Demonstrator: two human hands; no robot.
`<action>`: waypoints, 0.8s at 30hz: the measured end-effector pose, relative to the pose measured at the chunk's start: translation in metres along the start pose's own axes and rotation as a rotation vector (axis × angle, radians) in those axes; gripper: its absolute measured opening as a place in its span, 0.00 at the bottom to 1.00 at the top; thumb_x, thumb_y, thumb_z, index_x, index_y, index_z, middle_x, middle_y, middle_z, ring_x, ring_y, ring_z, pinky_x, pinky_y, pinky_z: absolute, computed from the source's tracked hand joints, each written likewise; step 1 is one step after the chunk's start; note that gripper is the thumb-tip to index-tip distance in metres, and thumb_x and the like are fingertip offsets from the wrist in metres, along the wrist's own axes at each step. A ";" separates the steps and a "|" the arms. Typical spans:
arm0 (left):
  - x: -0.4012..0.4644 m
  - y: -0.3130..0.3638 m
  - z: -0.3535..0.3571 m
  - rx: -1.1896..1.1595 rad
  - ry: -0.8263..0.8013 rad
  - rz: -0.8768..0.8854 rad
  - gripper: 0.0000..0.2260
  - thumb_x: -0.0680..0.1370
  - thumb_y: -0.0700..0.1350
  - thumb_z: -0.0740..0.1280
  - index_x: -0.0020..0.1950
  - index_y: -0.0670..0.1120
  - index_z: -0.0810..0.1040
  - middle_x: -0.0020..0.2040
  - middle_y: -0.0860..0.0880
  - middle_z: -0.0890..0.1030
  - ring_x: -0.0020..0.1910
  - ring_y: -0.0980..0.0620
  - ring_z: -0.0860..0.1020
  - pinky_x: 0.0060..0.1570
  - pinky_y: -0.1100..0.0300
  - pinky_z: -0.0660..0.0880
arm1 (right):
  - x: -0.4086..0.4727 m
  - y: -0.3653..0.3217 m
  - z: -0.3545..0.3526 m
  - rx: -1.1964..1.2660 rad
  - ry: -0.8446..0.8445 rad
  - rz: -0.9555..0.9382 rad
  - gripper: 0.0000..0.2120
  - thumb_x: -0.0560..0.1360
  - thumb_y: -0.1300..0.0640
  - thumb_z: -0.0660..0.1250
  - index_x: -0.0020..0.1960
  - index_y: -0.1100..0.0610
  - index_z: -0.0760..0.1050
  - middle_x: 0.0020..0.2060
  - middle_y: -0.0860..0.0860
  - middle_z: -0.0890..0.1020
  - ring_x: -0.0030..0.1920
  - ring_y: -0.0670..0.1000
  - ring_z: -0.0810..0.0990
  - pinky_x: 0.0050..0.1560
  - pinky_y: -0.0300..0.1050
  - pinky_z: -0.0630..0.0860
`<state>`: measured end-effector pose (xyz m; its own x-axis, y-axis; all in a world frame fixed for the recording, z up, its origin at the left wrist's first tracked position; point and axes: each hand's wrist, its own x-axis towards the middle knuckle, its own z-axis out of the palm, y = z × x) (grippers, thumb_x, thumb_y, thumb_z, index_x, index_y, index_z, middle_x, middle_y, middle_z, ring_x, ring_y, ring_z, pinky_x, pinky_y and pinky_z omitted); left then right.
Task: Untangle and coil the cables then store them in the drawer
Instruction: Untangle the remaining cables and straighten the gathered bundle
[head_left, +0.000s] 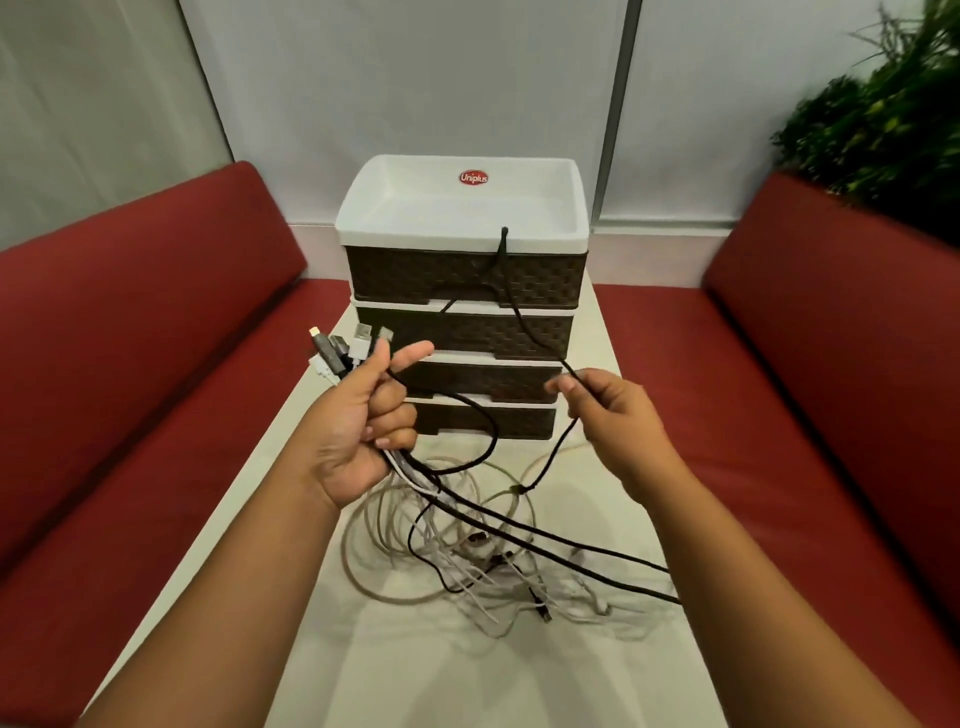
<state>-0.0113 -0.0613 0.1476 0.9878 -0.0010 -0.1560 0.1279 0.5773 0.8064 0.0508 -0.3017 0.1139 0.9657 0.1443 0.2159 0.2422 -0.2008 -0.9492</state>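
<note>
— Left hand (363, 415) up over the desk (571, 675), what's it got?

— A fistful of cables (415, 470), grip curled tight round the bundle, plug ends (345, 348) fanned out above the thumb.

— And the right hand (608, 410)?

— Narrow pinch, thumb and fingertips on the black cable (530, 332). That one loops high, crossing in front of the drawer unit (462, 322) at the far end of the desk.

— The rest of the tangle?

— The loose tangle (467, 551) lies on the desk, near side, white and black strands crossing under both hands. Every drawer front sits closed. Red sofa (130, 364) runs down the left and right, green plant (883, 119) far right.
</note>
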 end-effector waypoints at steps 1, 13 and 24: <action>-0.001 0.000 -0.005 -0.012 0.006 -0.002 0.19 0.80 0.55 0.59 0.62 0.45 0.78 0.20 0.55 0.57 0.17 0.59 0.56 0.19 0.68 0.54 | 0.000 0.008 -0.013 -0.046 0.072 -0.011 0.08 0.80 0.56 0.64 0.47 0.52 0.82 0.36 0.44 0.80 0.35 0.37 0.75 0.39 0.32 0.70; 0.003 -0.005 -0.031 -0.004 0.090 -0.015 0.16 0.80 0.55 0.61 0.35 0.50 0.70 0.18 0.54 0.56 0.17 0.58 0.51 0.18 0.67 0.51 | -0.047 0.126 -0.107 -0.775 0.300 0.482 0.12 0.78 0.52 0.62 0.57 0.55 0.80 0.51 0.60 0.82 0.52 0.63 0.79 0.49 0.50 0.74; -0.002 -0.020 0.004 0.102 0.034 -0.064 0.19 0.81 0.56 0.60 0.33 0.48 0.67 0.20 0.54 0.56 0.17 0.59 0.54 0.19 0.68 0.51 | -0.039 0.093 -0.044 -0.798 0.095 0.393 0.19 0.75 0.61 0.61 0.66 0.52 0.73 0.63 0.56 0.73 0.58 0.56 0.75 0.56 0.45 0.72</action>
<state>-0.0150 -0.0757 0.1342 0.9738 -0.0065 -0.2273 0.2011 0.4911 0.8476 0.0396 -0.3686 0.0274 0.9878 -0.1503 -0.0395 -0.1486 -0.8385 -0.5243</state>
